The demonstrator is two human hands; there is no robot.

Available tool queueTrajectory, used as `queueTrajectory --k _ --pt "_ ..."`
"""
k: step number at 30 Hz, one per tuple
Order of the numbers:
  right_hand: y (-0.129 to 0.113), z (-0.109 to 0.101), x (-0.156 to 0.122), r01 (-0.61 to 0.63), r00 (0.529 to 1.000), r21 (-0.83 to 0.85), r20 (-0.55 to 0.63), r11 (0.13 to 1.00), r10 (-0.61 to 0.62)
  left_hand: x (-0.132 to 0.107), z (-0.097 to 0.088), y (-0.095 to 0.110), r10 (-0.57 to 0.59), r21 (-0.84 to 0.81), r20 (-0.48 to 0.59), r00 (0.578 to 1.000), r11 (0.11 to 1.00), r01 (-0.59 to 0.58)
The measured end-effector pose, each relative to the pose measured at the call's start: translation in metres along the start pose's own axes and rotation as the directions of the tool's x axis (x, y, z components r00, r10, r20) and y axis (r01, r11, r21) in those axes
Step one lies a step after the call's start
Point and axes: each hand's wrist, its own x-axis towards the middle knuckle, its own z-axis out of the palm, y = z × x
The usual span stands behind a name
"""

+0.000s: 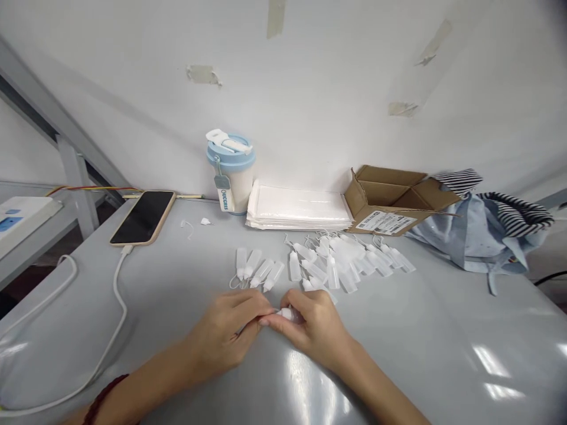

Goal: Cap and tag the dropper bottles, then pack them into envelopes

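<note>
My right hand (pixel 316 324) is closed around a small translucent squeeze bottle with a white nozzle cap (pixel 287 313), which lies tilted toward the left. At the narrow end of that cap, the thumb and forefinger of my left hand (pixel 237 324) are pinched together; their tips partly hide it. Just beyond my hands, several similar bottles (pixel 260 271) lie in a short row, caps toward me, with thin strap loops. A looser pile of such bottles (pixel 332 271) spreads to the right of the row.
A phone (pixel 144 218) with a white charging cable (pixel 117 289) lies at left. Two small white cap pieces (pixel 206 222) (pixel 185 224) sit near it. Along the wall stand a blue-lidded cup (pixel 234 183), stacked white packets (pixel 296 206), an open cardboard box (pixel 390 203) and a blue fabric bag (pixel 478 230).
</note>
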Motion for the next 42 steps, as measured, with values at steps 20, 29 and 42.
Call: queueTrajectory --k 20,29,42 --pt "0.024 0.008 0.010 -0.104 0.978 -0.475 -0.210 0.874 0.002 0.006 -0.016 -0.017 -0.077 0.651 -0.064 0.995 0.753 0.100" --pt "0.030 0.018 0.008 -0.077 0.984 -0.502 -0.179 0.862 -0.016 0.002 -0.013 -0.006 -0.120 0.535 0.212 0.970 0.845 -0.012" --pt "0.016 -0.015 0.009 -0.130 0.941 0.238 -0.277 0.962 0.196 0.013 -0.026 -0.008 -0.536 0.101 -0.065 0.842 0.836 0.540"
